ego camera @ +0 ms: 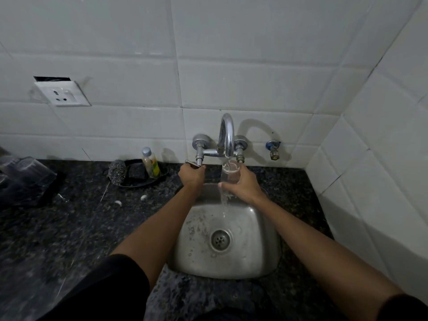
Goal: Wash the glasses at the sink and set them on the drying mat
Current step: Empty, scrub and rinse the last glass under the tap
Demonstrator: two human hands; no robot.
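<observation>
Glass (229, 173) under running tap (227, 133), 12 o'clock of sink (261, 251); our right hand (240, 187) wraps it, left hand (191, 174) grips tap handle (191, 162). Risk, we judge: wet glass slips, strikes steel basin.

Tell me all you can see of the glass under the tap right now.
The clear, plain-sided drinking glass is roughly upright beneath the chrome tap spout, above the steel sink. Water runs into its open mouth and spills down past it. The right hand grips its side; the left hand holds the tap handle.
</observation>
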